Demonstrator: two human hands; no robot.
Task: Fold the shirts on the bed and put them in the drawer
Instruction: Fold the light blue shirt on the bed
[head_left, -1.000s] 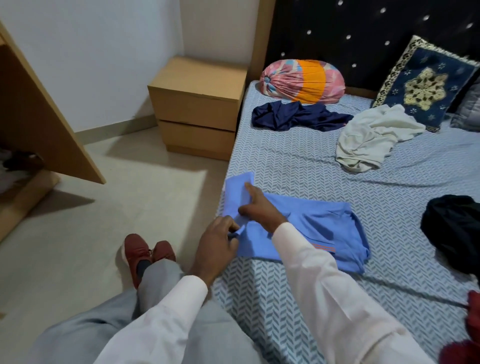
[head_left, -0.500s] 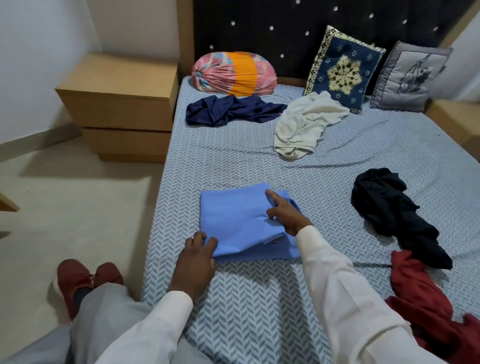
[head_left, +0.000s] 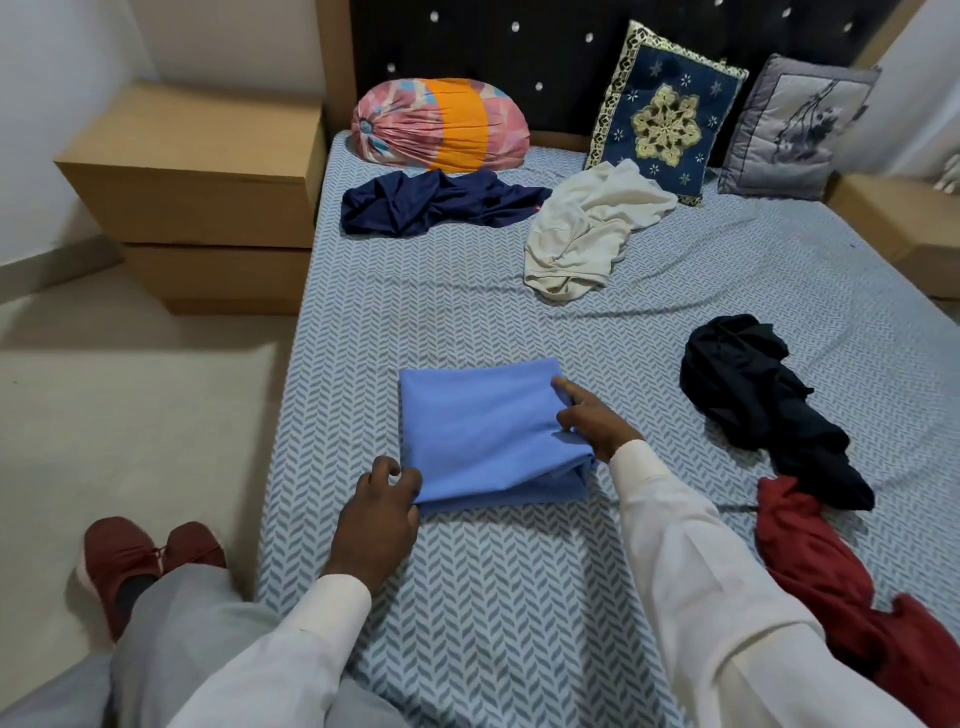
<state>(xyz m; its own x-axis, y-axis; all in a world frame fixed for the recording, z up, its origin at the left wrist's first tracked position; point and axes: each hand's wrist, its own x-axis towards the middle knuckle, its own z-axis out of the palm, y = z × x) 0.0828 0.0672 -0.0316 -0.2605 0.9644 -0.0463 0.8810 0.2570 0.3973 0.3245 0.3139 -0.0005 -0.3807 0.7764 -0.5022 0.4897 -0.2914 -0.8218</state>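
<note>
Blue cotton, folded into a neat square, is the blue shirt (head_left: 483, 431) lying near the left side of the bed (head_left: 467, 597), its left fold running parallel to the mattress edge and just inside it. The left hand (head_left: 374, 514) has its fingers curled on the shirt's near left corner, pinching it. The right hand (head_left: 592, 421) holds the right edge, with the thumb on top, the forefinger straight along the upper corner, and the other fingers tucked out of sight.

Bare sheet lies open in front of the shirt and beyond it. Farther up are a crumpled navy shirt (head_left: 431, 208) and a cream shirt (head_left: 587, 234), well apart from the hands. A black shirt (head_left: 753, 400) and a red shirt (head_left: 821, 571) lie heaped to the right, the red one beside the right sleeve.

The bedside cabinet (head_left: 197, 197) stands against the bed's left edge near the headboard, both drawers closed. Open floor (head_left: 130, 415) lies between it and the person's red shoes (head_left: 145, 556).
</note>
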